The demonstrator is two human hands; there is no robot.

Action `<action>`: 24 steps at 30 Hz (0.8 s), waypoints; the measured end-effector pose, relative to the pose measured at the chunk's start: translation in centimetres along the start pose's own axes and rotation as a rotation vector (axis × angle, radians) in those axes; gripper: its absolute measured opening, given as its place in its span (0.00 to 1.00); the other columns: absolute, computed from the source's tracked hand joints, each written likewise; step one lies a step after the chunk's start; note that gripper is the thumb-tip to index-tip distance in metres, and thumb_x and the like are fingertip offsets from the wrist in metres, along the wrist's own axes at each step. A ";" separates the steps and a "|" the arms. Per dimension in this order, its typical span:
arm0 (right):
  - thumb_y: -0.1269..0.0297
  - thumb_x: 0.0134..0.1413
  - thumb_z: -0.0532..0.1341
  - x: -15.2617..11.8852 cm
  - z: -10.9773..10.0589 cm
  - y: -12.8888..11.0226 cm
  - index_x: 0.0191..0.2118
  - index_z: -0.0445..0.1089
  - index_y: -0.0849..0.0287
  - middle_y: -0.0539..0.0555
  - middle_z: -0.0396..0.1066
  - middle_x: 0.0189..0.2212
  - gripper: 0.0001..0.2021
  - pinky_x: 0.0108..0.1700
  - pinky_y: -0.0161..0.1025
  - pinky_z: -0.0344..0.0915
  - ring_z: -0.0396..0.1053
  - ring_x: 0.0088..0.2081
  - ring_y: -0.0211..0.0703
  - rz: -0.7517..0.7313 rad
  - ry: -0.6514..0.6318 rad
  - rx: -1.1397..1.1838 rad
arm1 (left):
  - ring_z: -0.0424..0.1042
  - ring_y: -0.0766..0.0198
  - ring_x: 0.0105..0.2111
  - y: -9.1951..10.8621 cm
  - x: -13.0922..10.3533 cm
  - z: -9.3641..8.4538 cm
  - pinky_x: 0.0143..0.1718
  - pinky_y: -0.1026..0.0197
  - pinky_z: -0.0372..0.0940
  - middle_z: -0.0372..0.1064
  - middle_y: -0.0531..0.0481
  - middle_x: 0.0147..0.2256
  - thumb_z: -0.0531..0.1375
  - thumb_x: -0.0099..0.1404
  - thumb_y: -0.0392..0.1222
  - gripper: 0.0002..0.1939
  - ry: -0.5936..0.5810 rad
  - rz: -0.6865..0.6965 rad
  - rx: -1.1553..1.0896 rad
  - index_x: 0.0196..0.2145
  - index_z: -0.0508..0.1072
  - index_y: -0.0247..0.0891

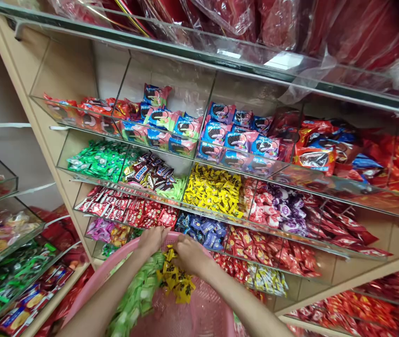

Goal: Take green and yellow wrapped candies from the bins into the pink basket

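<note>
A pink mesh basket [90,281] is in front of me, below the shelves. Inside it lie green-wrapped sweets [139,285] on the left and a small heap of yellow-wrapped sweets [178,281] beside them. My left hand [153,241] is closed at the basket's far rim, above the green sweets. Close to its right, my right hand [190,255] is curled over the yellow sweets. The fingers of both hands are partly hidden, and what they hold I cannot make out.
Clear-walled shelf bins hold yellow sweets [213,189], Snickers bars [150,171], green sweets [97,159] and blue-wrapped cookies [216,133]. A glass shelf [199,44] with plastic-wrapped red items juts out above. More sweet bins [13,271] stand at the left.
</note>
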State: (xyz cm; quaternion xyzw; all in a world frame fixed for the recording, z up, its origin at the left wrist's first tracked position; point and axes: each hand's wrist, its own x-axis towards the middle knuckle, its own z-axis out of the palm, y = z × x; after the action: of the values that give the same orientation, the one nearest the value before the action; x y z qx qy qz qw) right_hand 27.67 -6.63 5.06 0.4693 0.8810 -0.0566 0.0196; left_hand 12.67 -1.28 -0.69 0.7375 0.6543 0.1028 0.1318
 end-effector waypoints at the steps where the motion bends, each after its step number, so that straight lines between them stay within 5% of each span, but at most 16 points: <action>1: 0.64 0.46 0.57 0.2 0.5 -0.4 0.36 0.70 0.65 0.60 0.67 0.37 0.12 0.41 0.39 0.58 0.62 0.42 0.47 0.016 -0.010 -0.022 | 0.71 0.59 0.32 0.1 -0.1 -0.1 0.32 0.61 0.60 0.72 0.43 0.32 0.36 0.60 0.61 0.32 -0.002 0.002 0.003 0.33 0.71 0.37; 15: 0.73 0.49 0.50 0.1 2.7 -1.1 0.37 0.69 0.66 0.63 0.66 0.37 0.12 0.42 0.44 0.59 0.61 0.44 0.50 0.080 0.053 -0.091 | 0.70 0.57 0.33 0.2 -0.3 0.3 0.34 0.58 0.60 0.72 0.42 0.33 0.35 0.61 0.59 0.31 -0.018 -0.007 0.041 0.35 0.71 0.38; 24: 0.64 0.50 0.54 -1.6 1.8 -0.6 0.36 0.69 0.63 0.60 0.65 0.38 0.11 0.43 0.41 0.58 0.61 0.42 0.48 0.088 0.121 0.000 | 0.70 0.57 0.35 0.1 -0.5 0.3 0.36 0.58 0.59 0.71 0.41 0.35 0.36 0.61 0.59 0.31 -0.029 -0.013 0.029 0.36 0.71 0.37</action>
State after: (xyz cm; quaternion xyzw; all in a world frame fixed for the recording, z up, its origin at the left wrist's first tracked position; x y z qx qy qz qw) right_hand 28.05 -8.51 3.51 0.5100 0.8592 -0.0271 -0.0310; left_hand 12.79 -1.77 -0.95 0.7364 0.6586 0.0815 0.1313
